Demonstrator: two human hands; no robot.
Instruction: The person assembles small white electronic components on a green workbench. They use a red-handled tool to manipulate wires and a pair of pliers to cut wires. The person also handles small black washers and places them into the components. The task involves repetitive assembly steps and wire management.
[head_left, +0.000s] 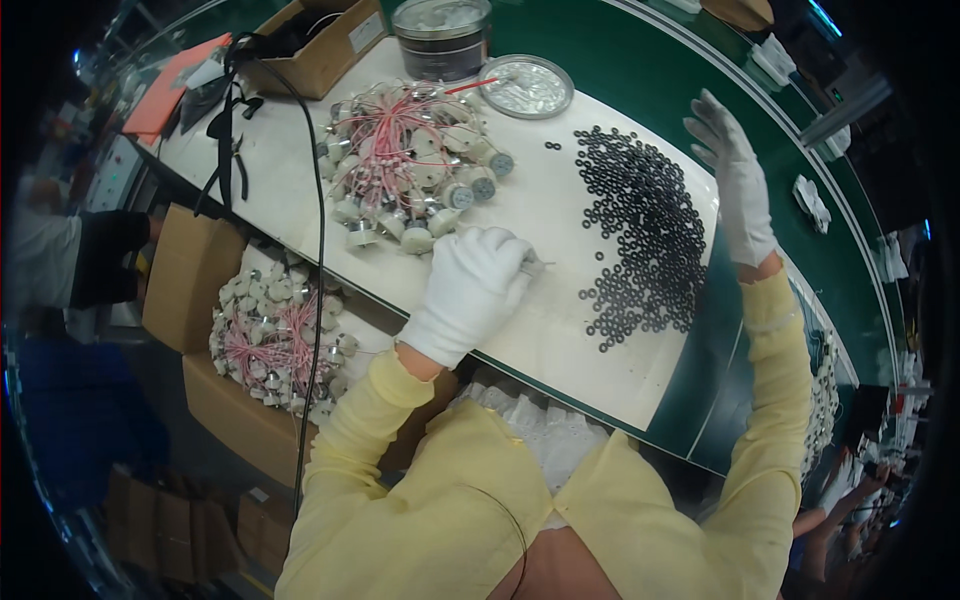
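My left hand (468,295), in a white glove, is closed over the front part of the white work board (540,340). A thin greyish tip pokes out past its fingers; the rest of what it grips is hidden. Just beyond it lies a heap of small round motors (415,235) with pink wires (388,130) bunched in the middle. My right hand (735,185), gloved too, is raised at the right side of the board with its fingers stretched out. Nothing shows in it. Left of that hand, many small black rings (640,220) are spread over the board.
A tin (440,45) and a round clear lid (525,88) with a red stick stand at the back. A cardboard box (310,50) is at back left. Another box (240,430) with more wired motors sits below the edge. A black cable (320,220) hangs across the left.
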